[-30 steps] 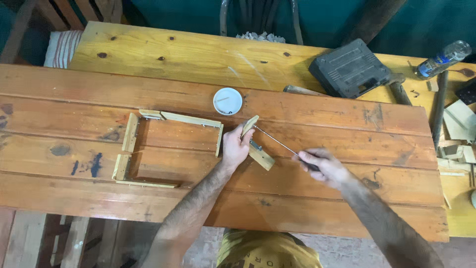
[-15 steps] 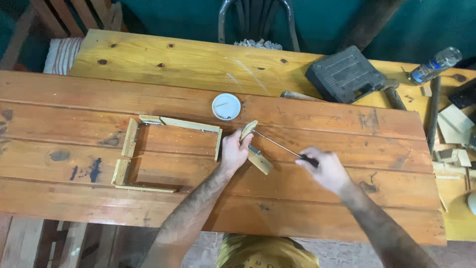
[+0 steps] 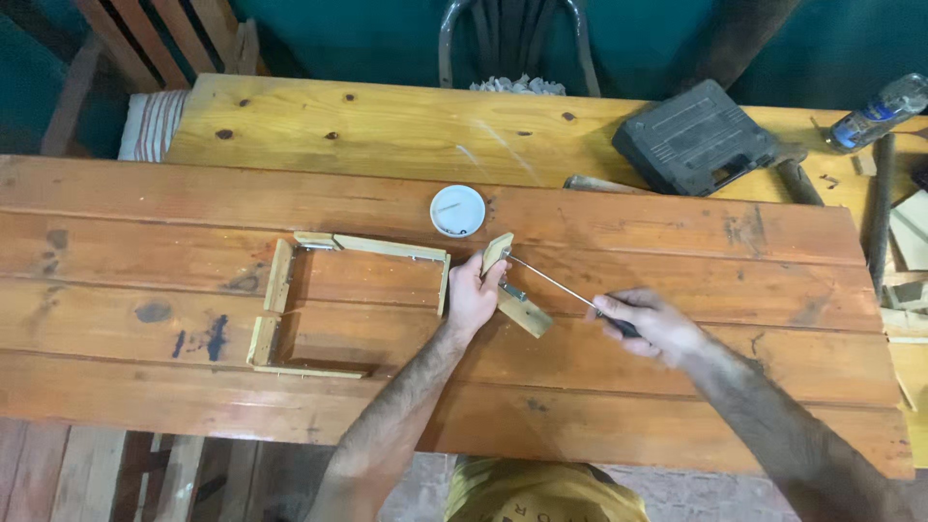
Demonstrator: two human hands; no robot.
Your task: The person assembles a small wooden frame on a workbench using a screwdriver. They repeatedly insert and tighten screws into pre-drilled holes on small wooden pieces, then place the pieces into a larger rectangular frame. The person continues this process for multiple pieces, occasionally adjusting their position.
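My left hand [image 3: 473, 293] presses down on a small angled wooden piece [image 3: 512, 290] made of two short strips joined at a corner. My right hand [image 3: 646, 324] grips the dark handle of a thin screwdriver [image 3: 556, 282], whose metal tip reaches the joint of that piece. To the left lies an open rectangular frame of light wooden strips [image 3: 338, 304] on the reddish plank tabletop [image 3: 677, 406]. The frame's right side ends beside my left hand.
A round white lid [image 3: 457, 210] sits just beyond the frame. A black plastic tool case [image 3: 694, 136] rests at the back right, with a plastic bottle [image 3: 878, 111], wood offcuts [image 3: 909, 232] and tool handles near the right edge. A metal chair [image 3: 512, 43] stands behind the table.
The view has shifted slightly. My right hand has moved a little while working the screwdriver; my left hand stays on the angled piece.
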